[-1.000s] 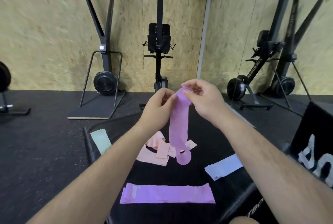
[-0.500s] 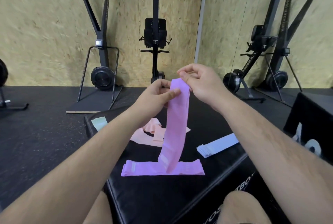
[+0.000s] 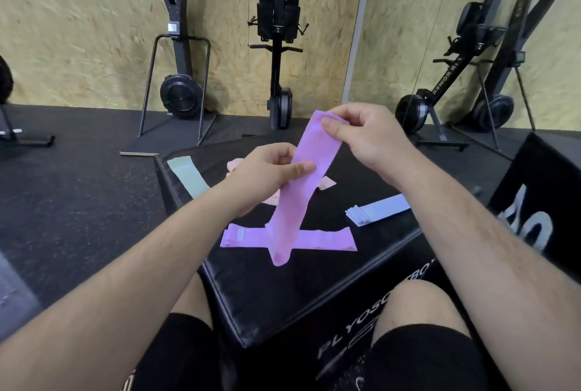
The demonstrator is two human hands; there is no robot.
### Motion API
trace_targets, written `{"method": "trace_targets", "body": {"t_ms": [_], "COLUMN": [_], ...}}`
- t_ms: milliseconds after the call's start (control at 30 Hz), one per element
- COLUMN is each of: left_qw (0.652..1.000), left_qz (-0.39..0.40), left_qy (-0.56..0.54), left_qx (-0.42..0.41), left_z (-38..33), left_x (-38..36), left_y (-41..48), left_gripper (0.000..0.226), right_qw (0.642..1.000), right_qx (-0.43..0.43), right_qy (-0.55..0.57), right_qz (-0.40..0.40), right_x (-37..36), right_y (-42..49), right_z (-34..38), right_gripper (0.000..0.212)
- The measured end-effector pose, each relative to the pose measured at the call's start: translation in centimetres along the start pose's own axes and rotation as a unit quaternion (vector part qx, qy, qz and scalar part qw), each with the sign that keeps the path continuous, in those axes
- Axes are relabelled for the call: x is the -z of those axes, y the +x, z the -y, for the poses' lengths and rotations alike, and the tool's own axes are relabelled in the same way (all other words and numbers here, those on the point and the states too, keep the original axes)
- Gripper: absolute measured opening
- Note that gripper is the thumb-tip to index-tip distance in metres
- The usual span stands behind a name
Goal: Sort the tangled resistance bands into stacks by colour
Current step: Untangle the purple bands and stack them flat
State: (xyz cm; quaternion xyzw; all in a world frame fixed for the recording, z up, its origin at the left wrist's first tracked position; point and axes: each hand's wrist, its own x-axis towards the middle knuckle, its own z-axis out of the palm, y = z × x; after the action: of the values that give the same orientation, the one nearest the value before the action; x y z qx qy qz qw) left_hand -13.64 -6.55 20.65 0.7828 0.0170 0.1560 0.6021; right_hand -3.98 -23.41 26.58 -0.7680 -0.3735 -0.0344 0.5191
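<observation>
A purple band [image 3: 298, 199] hangs flat and tilted between my hands. My right hand [image 3: 364, 136] pinches its top end; my left hand [image 3: 270, 173] grips it lower down, thumb on its face. Its bottom end dangles over a second purple band [image 3: 323, 238] lying flat on the black plyo box [image 3: 283, 290]. Behind my left hand lies a pile of pink bands [image 3: 327, 183], mostly hidden. A green band [image 3: 188, 175] lies at the box's far left corner. A stack of light blue bands [image 3: 377, 210] lies at the right.
A second black box [image 3: 540, 202] with white lettering stands at the right. Upright rowing machines [image 3: 278, 45] lean along the wooden wall behind, on the black rubber floor [image 3: 78, 202]. My knees sit against the near side of the plyo box.
The held purple band has been smoothed out flat and lowered, its end now over the purple band on the box. My left hand has slid down it.
</observation>
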Motion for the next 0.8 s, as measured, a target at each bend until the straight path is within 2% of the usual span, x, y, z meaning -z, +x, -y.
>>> {"method": "trace_targets", "body": {"t_ms": [133,333,400,433,500,533,567,600,667,800], "left_qw": [1.000,0.999,0.998,0.997,0.997,0.997,0.997,0.996,0.995,0.996], "left_qz": [-0.023,-0.029,-0.024,-0.023,-0.022,-0.020,-0.017,-0.014,-0.010,0.016], "left_qy": [0.002,0.043,0.061,0.065,0.071,0.073,0.078,0.085,0.096,0.078], "left_qx": [-0.002,0.014,0.025,0.026,0.021,0.016,0.008,0.002,0.006,0.039], "left_z": [0.3,0.8,1.1,1.3,1.5,1.5,1.5,1.4,1.2,1.7], "left_x": [0.3,0.4,0.5,0.5,0.4,0.3,0.2,0.1,0.1,0.7], "left_y": [0.0,0.5,0.6,0.7,0.8,0.9,1.1,1.2,1.4,1.2], "left_gripper": [0.012,0.016,0.017,0.016,0.015,0.014,0.014,0.014,0.016,0.020], "right_qw": [0.998,0.997,0.996,0.995,0.978,0.966,0.961,0.961,0.962,0.972], "right_qx": [-0.026,-0.031,-0.032,-0.020,0.046,0.078,0.087,0.078,0.040,-0.012], "right_qy": [-0.053,-0.030,-0.035,-0.076,-0.205,-0.241,-0.242,-0.218,-0.173,-0.132], "right_qz": [0.017,-0.063,-0.069,-0.055,-0.002,0.045,0.099,0.151,0.207,0.193], "right_x": [-0.4,-0.6,-0.5,-0.3,-0.2,-0.4,-0.8,-1.2,-1.9,-1.6], "right_y": [-0.2,0.3,0.3,0.2,-0.2,-0.3,-0.5,-0.7,-0.6,-0.5], "right_z": [-0.9,-1.6,-1.8,-1.9,-2.4,-2.5,-2.5,-2.5,-3.0,-3.6], "right_gripper": [0.014,0.024,0.019,0.018,0.051,0.066,0.072,0.068,0.045,0.013]}}
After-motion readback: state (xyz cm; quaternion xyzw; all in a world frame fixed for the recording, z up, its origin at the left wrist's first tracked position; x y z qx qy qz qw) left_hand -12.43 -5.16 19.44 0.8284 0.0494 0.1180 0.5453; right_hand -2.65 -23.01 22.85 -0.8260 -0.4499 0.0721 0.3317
